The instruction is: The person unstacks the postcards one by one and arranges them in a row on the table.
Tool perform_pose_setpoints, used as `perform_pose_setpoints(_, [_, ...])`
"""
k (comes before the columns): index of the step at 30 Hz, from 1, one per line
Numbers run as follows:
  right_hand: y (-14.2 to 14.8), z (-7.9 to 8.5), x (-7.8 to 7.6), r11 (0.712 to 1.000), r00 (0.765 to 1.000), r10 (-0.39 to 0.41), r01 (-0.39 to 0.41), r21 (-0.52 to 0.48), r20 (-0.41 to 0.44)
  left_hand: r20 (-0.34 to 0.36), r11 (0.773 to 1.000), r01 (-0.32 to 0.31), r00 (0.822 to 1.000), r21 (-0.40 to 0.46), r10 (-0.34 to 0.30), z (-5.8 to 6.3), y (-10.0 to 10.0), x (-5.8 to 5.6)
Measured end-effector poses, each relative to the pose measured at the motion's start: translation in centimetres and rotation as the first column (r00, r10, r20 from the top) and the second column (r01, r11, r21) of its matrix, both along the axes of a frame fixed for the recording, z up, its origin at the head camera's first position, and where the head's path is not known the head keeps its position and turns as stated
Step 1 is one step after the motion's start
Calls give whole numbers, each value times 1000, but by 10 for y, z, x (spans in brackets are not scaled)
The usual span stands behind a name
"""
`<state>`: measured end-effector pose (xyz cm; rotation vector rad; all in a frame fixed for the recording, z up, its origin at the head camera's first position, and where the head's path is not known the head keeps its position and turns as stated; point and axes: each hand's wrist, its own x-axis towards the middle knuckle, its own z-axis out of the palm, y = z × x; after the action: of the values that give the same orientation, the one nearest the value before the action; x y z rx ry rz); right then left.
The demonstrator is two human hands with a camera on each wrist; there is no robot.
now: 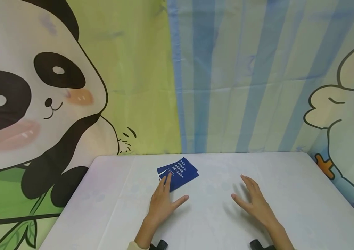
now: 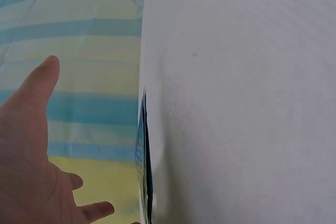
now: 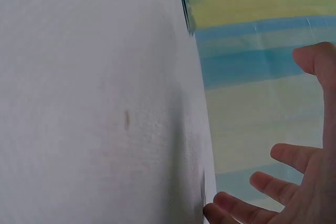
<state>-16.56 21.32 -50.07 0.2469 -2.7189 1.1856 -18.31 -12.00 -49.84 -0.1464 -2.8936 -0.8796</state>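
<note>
Blue cards point(image 1: 181, 173) with white printed writing lie overlapping and fanned on the white table, a little left of its middle. My left hand point(image 1: 161, 205) is just in front of them, fingers spread and thumb out to the right, its fingertips overlapping the cards' near left edge in the head view; whether they touch cannot be told. In the left wrist view the cards point(image 2: 145, 166) appear edge-on, beyond the spread fingers. Over the table's right half my right hand point(image 1: 256, 205) hovers with fingers apart, holding nothing, and casts a shadow on the surface.
The white table point(image 1: 117, 194) reaches back to a hanging cloth point(image 1: 227, 76) with blue stripes. A large printed panda point(image 1: 70, 90) fills the left backdrop; a white cartoon figure point(image 1: 352, 139) stands at the right. Dark wrist mounts point(image 1: 161, 244) show at the bottom edge.
</note>
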Motion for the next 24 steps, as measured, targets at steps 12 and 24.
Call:
perform_pose_setpoints(12, [-15, 1, -3, 957, 999, 42, -32, -287, 28, 9, 999, -49, 999, 10, 49, -2, -4, 0])
perform_pose_setpoints(24, [-30, -3, -11, 946, 998, -3, 23, -323, 60, 5, 995, -52, 999, 88, 52, -8, -10, -4])
